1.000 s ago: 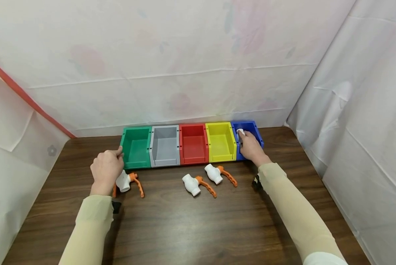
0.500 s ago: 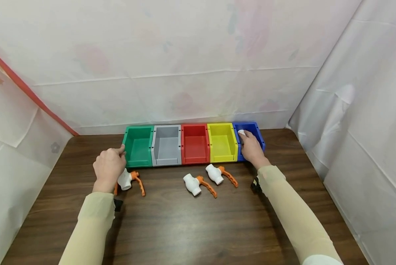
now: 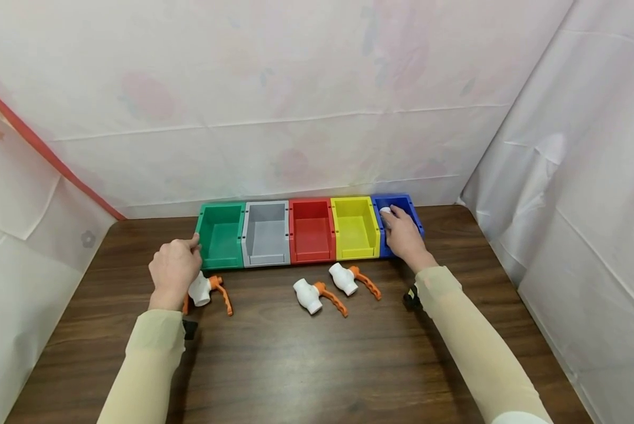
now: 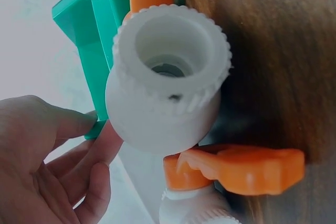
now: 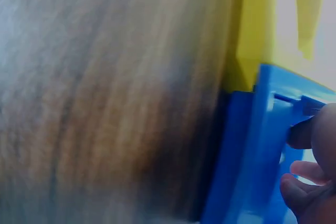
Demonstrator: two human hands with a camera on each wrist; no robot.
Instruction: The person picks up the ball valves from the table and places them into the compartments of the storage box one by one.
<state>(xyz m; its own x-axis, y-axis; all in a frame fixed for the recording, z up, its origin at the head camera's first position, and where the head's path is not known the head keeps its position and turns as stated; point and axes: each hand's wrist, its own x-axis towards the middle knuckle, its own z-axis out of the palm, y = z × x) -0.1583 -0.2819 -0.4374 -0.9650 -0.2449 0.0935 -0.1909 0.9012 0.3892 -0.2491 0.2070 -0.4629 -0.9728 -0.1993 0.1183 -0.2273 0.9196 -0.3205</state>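
My left hand (image 3: 175,271) pinches the left edge of the green bin (image 3: 221,263) between thumb and fingers, clearly seen in the left wrist view. Right by this hand lies a white ball valve (image 3: 200,290) with an orange lever; a second valve (image 4: 191,205) is mostly hidden there. My right hand (image 3: 404,237) reaches into the blue bin (image 3: 415,213) and grips a white ball valve (image 3: 385,209), of which only one end shows. In the right wrist view the right hand's fingers (image 5: 302,190) are over the blue bin, and the valve is hard to make out.
A grey bin (image 3: 266,259), a red bin (image 3: 312,258) and a yellow bin (image 3: 357,254) stand joined between the green and blue ones. Two more ball valves, one nearer (image 3: 307,296) and one farther (image 3: 343,279), lie on the wooden table (image 3: 295,365). Curtains (image 3: 274,76) hang behind.
Both hands stay in nearly the same places. The head view shifts slightly, and the bins and valves keep their positions on the table.
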